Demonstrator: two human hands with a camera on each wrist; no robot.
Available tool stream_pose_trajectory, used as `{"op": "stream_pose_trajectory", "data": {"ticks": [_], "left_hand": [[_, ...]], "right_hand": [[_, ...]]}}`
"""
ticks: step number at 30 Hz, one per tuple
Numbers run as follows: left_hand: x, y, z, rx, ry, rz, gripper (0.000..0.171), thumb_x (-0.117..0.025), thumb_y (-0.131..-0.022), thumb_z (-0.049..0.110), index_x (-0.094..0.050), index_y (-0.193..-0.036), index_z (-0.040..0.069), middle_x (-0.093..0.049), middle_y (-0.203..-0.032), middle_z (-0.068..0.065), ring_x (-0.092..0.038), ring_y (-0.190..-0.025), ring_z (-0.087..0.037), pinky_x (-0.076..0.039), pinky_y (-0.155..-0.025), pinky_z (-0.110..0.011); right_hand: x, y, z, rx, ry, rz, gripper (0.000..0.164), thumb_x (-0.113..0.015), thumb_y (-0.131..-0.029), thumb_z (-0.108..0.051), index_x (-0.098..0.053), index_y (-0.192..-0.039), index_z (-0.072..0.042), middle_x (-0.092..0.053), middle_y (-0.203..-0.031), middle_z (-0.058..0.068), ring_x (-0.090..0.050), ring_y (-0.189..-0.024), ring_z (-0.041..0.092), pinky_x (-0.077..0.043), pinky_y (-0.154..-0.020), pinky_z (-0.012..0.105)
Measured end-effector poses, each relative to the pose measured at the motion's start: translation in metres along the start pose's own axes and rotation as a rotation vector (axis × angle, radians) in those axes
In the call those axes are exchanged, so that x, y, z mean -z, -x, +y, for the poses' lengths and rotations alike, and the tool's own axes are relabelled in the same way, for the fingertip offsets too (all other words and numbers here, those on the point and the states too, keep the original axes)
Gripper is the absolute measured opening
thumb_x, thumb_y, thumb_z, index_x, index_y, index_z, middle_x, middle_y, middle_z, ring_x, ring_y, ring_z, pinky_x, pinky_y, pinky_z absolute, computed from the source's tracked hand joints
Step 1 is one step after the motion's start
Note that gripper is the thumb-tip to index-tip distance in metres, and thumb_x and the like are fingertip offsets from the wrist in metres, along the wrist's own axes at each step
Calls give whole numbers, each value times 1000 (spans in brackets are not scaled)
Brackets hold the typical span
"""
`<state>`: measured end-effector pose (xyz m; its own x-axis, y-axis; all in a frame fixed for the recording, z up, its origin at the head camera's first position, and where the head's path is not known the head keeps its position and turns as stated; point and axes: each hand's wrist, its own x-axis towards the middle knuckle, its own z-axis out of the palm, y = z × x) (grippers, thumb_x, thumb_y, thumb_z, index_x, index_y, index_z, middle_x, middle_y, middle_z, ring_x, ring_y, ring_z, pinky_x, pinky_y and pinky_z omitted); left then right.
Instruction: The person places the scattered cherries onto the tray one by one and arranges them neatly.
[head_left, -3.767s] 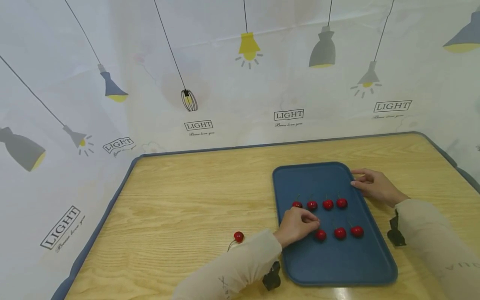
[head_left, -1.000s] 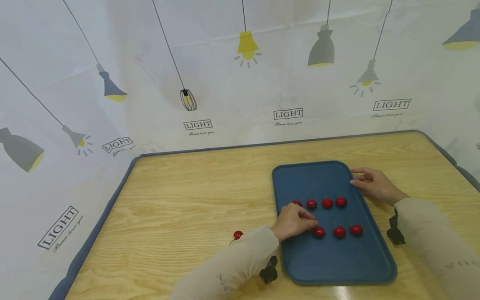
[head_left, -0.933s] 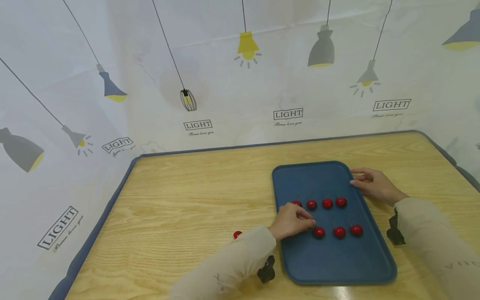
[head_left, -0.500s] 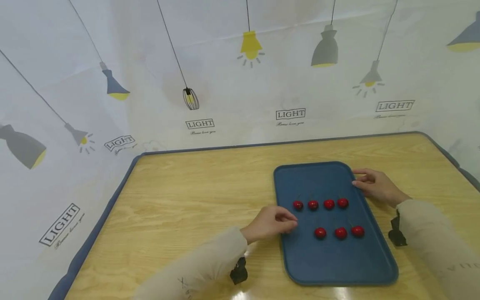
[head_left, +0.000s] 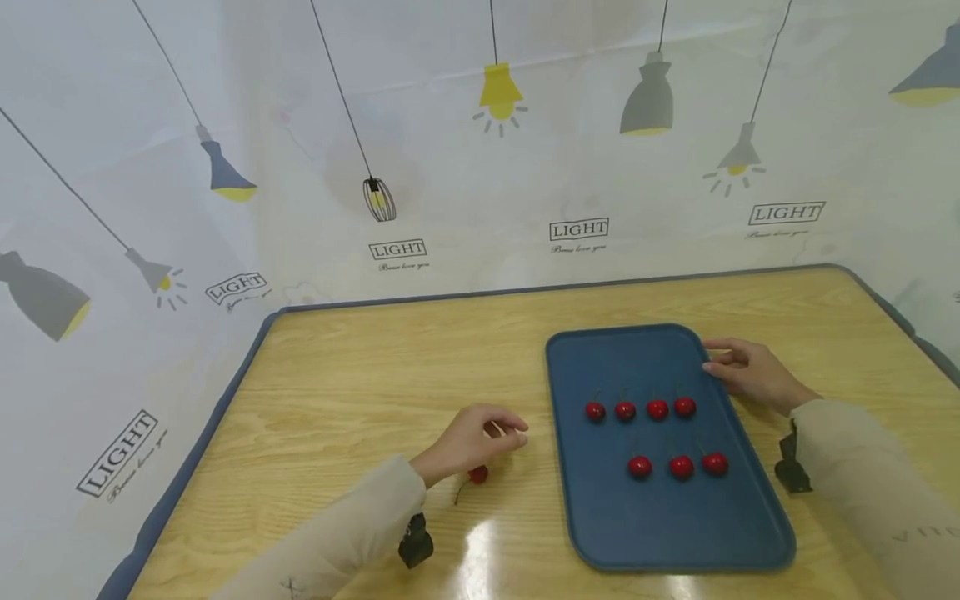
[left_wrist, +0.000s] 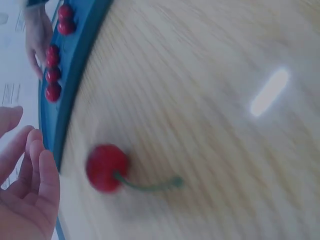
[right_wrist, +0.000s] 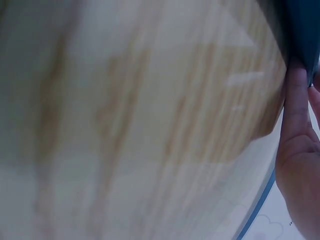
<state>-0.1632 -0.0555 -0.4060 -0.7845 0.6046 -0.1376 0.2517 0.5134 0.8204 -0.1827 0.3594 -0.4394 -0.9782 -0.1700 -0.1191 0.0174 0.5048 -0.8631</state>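
My left hand [head_left: 467, 440] hovers above the table, fingers loosely bent and holding nothing. A loose red cherry [head_left: 477, 476] with a stem lies just below it, partly covered by the hand in the head view. The left wrist view shows that cherry [left_wrist: 106, 167] whole, apart from the fingers [left_wrist: 48, 180]. At the tray's far right edge, my right hand [head_left: 757, 377] grips the rim of the blue tray [head_left: 675, 529] with thumb and fingers. On the tray, several cherries [head_left: 657, 409] form a far row, and three cherries [head_left: 681, 467] form a nearer one.
The wooden table [head_left: 360, 375] has a dark blue edge trim [head_left: 420, 299]. A white wall covering [head_left: 450, 175] printed with lamps rises behind and to the left. Wood shows between the loose cherry and the tray's left rim.
My left hand has let go beside the nearer row's leftmost cherry and moved left off the tray to the loose cherry. The right hand and the tray stay put.
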Motion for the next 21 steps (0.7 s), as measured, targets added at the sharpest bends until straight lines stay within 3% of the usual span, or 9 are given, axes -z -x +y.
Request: {"op": "stream_pose_trajectory", "data": {"ticks": [5, 10, 21], "left_hand": [[5, 11, -13, 35, 7, -28, 28, -62, -84, 26, -63, -105, 7, -58, -88, 1, -56, -73, -13, -46, -63, -27], [7, 20, -25, 9, -37, -20, 36, -63, -82, 25, -58, -111, 4, -54, -98, -6, -53, -82, -15, -44, -70, -28], [12, 34, -38, 16, -94, -33, 44, -71, -76, 27, -58, -112, 6, -51, -95, -2, -47, -79, -14, -41, -69, -26]], "right_hand": [[0, 1, -2, 4, -7, -4, 56, -51, -91, -20, -28, -132, 11, -47, -112, 33, -57, -82, 0, -50, -71, 30], [0, 3, -4, 4, -22, -7, 56, -51, -91, -19, -28, -132, 11, -47, -109, 30, -57, -81, 2, -50, -71, 30], [0, 2, -3, -1, -9, -6, 56, -51, -91, -19, -28, -132, 10, -47, -109, 30, -57, -82, 2, -50, -71, 30]]}}
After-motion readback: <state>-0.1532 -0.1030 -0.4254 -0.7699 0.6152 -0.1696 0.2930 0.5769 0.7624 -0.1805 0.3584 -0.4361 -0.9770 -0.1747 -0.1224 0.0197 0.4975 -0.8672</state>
